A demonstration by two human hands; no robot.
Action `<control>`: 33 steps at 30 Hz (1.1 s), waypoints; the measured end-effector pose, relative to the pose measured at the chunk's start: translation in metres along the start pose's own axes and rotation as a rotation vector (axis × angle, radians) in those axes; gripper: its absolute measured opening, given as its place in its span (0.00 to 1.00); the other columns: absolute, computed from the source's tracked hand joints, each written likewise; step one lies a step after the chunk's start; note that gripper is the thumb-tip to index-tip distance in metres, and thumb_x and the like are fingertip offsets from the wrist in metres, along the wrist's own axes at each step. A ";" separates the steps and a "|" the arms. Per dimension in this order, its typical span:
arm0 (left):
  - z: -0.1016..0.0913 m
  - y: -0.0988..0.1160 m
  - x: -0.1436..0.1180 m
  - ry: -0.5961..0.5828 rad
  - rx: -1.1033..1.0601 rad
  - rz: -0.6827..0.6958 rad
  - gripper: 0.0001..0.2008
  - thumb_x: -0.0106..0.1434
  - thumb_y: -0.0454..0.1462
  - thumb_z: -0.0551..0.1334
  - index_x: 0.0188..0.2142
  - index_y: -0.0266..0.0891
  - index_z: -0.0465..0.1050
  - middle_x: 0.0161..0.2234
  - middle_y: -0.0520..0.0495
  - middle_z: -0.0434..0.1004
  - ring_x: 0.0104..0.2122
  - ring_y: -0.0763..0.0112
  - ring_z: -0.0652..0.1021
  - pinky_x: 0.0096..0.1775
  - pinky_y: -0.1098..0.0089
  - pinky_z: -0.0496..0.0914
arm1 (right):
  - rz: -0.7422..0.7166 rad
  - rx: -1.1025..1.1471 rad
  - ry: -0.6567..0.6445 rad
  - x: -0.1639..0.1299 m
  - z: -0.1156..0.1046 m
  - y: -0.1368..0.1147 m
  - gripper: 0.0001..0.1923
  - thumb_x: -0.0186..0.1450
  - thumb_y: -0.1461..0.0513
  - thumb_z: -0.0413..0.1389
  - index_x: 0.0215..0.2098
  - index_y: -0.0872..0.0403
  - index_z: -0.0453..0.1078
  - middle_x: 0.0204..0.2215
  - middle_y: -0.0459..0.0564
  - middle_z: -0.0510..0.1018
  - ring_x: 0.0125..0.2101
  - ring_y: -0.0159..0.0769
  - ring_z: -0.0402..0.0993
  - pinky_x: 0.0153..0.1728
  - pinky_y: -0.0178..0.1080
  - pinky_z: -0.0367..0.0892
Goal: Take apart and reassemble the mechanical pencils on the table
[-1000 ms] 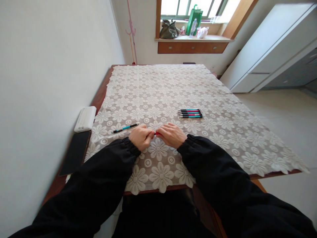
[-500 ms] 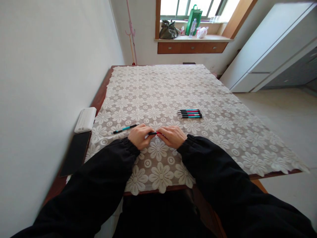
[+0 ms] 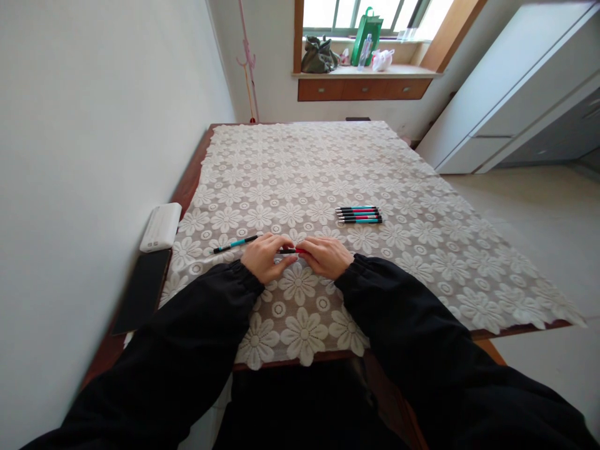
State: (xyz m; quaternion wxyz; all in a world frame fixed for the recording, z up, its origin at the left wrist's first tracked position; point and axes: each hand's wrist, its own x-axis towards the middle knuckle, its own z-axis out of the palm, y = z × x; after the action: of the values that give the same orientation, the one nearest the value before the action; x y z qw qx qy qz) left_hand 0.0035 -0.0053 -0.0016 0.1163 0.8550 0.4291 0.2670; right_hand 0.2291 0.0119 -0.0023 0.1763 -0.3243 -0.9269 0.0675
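Near the table's (image 3: 192, 181) front edge, left hand (image 3: 268, 257) and right hand (image 3: 327, 256) pinch a red pen's (image 3: 291, 251) ends, seemingly assembling it; pressing straight looks needed.

sleeves (image 3: 201, 331): black, long | cuffs: gathered, elastic | hands: bare | lap: black clothing

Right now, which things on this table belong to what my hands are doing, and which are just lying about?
In hand:
- red and black pen, held between left hand and right hand
- teal and black pen beside the left hand
- row of teal and red pens

Lying about:
- white rectangular power bank
- black flat phone
- lace floral tablecloth
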 end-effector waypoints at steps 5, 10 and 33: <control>0.001 -0.001 0.000 -0.037 0.034 -0.014 0.11 0.72 0.41 0.56 0.39 0.42 0.76 0.37 0.47 0.83 0.41 0.61 0.77 0.45 0.61 0.71 | 0.039 -0.017 -0.080 -0.001 0.001 -0.001 0.10 0.75 0.60 0.49 0.48 0.53 0.72 0.39 0.50 0.79 0.34 0.35 0.74 0.33 0.37 0.57; 0.001 -0.001 0.000 -0.040 -0.007 -0.018 0.11 0.69 0.44 0.61 0.44 0.41 0.75 0.39 0.47 0.82 0.41 0.62 0.77 0.44 0.61 0.71 | 0.085 0.002 -0.102 -0.001 -0.002 -0.002 0.10 0.74 0.60 0.50 0.50 0.51 0.71 0.41 0.49 0.80 0.34 0.35 0.74 0.31 0.36 0.56; -0.001 0.002 0.001 -0.134 0.116 -0.007 0.19 0.74 0.42 0.52 0.30 0.41 0.74 0.30 0.47 0.78 0.33 0.65 0.75 0.38 0.64 0.67 | -0.087 -0.065 0.045 0.001 0.001 0.001 0.09 0.76 0.60 0.50 0.45 0.53 0.71 0.38 0.51 0.78 0.39 0.38 0.71 0.40 0.39 0.62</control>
State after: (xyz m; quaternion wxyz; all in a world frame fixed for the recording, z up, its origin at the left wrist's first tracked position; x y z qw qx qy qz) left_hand 0.0050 -0.0056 0.0005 0.0961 0.8748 0.4381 0.1833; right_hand 0.2287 0.0129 -0.0027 0.1892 -0.2907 -0.9376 0.0222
